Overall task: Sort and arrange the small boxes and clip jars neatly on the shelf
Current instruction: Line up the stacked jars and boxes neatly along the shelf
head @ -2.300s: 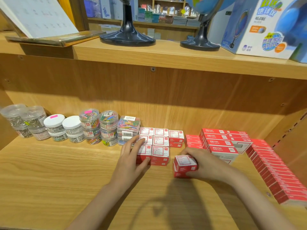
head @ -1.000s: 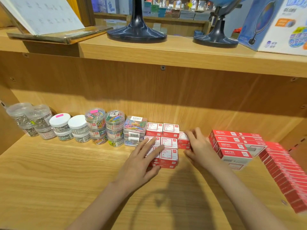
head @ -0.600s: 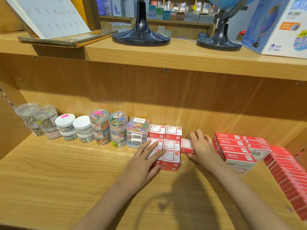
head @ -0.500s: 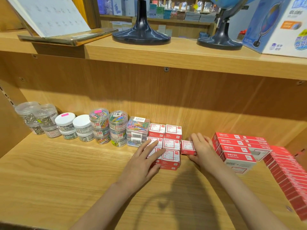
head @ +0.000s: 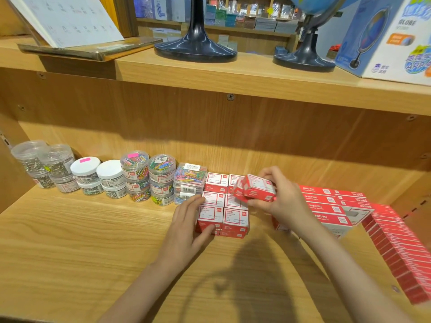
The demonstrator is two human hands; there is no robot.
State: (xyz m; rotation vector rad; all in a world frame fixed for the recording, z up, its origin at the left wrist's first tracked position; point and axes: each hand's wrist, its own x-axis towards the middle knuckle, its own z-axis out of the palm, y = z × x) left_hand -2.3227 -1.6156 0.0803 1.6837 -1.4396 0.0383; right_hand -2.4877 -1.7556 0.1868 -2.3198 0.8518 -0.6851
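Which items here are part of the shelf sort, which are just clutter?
Job: small red boxes, box in right hand, left hand, clip jars, long red boxes.
Not job: globe bases, globe carton, calendar.

A stationery shop: wooden display shelves (head: 70,241) carry rows of identical red boxes (head: 331,201) and jars of paper clips (head: 135,173) (several with barcode or price stickers), while a boxed globe (head: 391,36), globe stands (head: 196,47) and more stocked shelving (head: 245,19) fill the background.
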